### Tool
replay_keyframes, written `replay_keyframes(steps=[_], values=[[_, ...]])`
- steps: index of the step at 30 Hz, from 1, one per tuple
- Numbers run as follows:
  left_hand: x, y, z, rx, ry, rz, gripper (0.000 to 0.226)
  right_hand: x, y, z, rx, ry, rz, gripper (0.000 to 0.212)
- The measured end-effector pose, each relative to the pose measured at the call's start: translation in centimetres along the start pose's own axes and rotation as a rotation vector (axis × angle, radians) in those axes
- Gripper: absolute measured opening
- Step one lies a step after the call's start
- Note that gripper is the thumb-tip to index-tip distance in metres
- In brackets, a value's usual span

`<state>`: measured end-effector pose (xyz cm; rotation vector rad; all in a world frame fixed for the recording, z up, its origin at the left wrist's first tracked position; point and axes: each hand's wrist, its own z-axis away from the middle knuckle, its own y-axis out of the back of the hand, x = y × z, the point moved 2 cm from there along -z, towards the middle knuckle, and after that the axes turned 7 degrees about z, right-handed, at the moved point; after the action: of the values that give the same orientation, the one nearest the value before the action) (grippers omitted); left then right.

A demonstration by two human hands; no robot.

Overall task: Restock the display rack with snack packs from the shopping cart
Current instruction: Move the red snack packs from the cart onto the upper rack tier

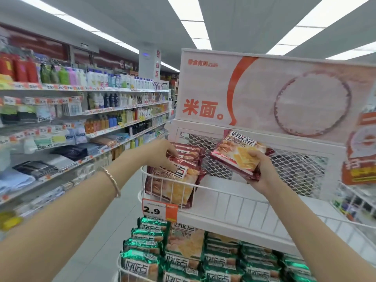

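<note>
A bracelet (pixel 113 181) sits on my left wrist. Below my arms, green cracker packs (pixel 223 259) fill the lower tier of the white wire display rack (pixel 244 195). On the upper tier, above a 2.9 price tag (pixel 159 209), my left grip (pixel 162 151) curls over the top of a stack of red cracker packs (pixel 175 180) at the tier's left end. My right grip (pixel 262 169) pinches a single red cracker pack (pixel 234 157) by its near edge, tilted in the air just right of the stack. Behind rises the rack's sign board (pixel 264 94). Far left run shelves of toiletries (pixel 81 110).
</note>
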<state>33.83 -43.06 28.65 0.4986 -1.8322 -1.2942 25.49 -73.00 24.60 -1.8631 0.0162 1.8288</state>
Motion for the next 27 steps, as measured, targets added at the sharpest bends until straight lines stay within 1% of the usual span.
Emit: replay_keyframes(steps=[3, 5, 7, 9, 10, 12, 13, 15, 17, 18, 19, 21, 22, 23, 25, 26, 27], values=[[-1.7, 1.0, 0.7, -0.073, 0.065, -0.088, 0.047, 0.2, 0.4, -0.4, 0.010, -0.012, 0.007, 0.043], [-1.7, 1.2, 0.6, -0.067, 0.083, -0.160, 0.048, 0.4, 0.5, -0.5, -0.007, -0.017, 0.002, 0.040], [-0.4, 0.4, 0.0, -0.069, 0.046, -0.192, 0.059, 0.7, 0.4, -0.7, -0.005, -0.024, 0.022, 0.039], [1.2, -1.3, -1.0, -0.145, 0.049, -0.084, 0.074, 0.7, 0.4, -0.9, 0.019, -0.023, 0.043, 0.035], [1.7, -2.3, -1.5, -0.180, 0.059, -0.068, 0.076, 0.8, 0.4, -1.0, 0.028, -0.017, 0.065, 0.038], [2.0, -4.1, -2.3, -0.233, 0.079, -0.178, 0.076, 0.8, 0.7, -1.7, 0.059, -0.022, 0.113, 0.053], [1.8, -4.5, -2.6, -0.247, 0.083, -0.230, 0.075, 0.7, 1.0, -2.2, 0.067, -0.023, 0.138, 0.056], [1.5, -4.4, -2.7, -0.277, 0.066, -0.272, 0.075, 0.1, 1.7, -2.7, 0.060, -0.018, 0.206, 0.046], [1.4, -3.8, -2.6, -0.312, 0.050, -0.262, 0.081, -0.6, 3.0, -3.0, 0.065, -0.035, 0.321, 0.037], [1.4, -3.5, -2.8, -0.305, 0.035, -0.205, 0.087, -0.9, 3.7, -3.3, 0.058, -0.041, 0.398, 0.035], [1.8, -3.1, -3.3, -0.264, 0.008, -0.107, 0.092, -1.1, 4.3, -3.6, 0.047, -0.051, 0.471, 0.033], [3.0, -2.7, -5.4, -0.099, -0.073, 0.067, 0.094, -1.2, 4.7, -4.1, -0.020, -0.061, 0.571, 0.031], [3.7, -2.8, -6.8, -0.038, -0.110, 0.087, 0.090, -1.0, 4.6, -4.5, -0.062, -0.067, 0.599, 0.035], [4.6, -3.2, -8.2, -0.015, -0.139, 0.076, 0.084, -0.6, 4.3, -5.0, -0.109, -0.073, 0.607, 0.039], [6.3, -4.7, -10.6, -0.037, -0.179, 0.021, 0.077, 0.5, 3.5, -6.3, -0.195, -0.119, 0.624, 0.038], [6.7, -5.6, -11.6, -0.062, -0.177, -0.022, 0.075, 1.0, 3.1, -6.9, -0.214, -0.147, 0.687, 0.036], [6.8, -6.4, -12.6, -0.084, -0.164, -0.079, 0.073, 1.4, 2.8, -7.6, -0.209, -0.159, 0.801, 0.035]])
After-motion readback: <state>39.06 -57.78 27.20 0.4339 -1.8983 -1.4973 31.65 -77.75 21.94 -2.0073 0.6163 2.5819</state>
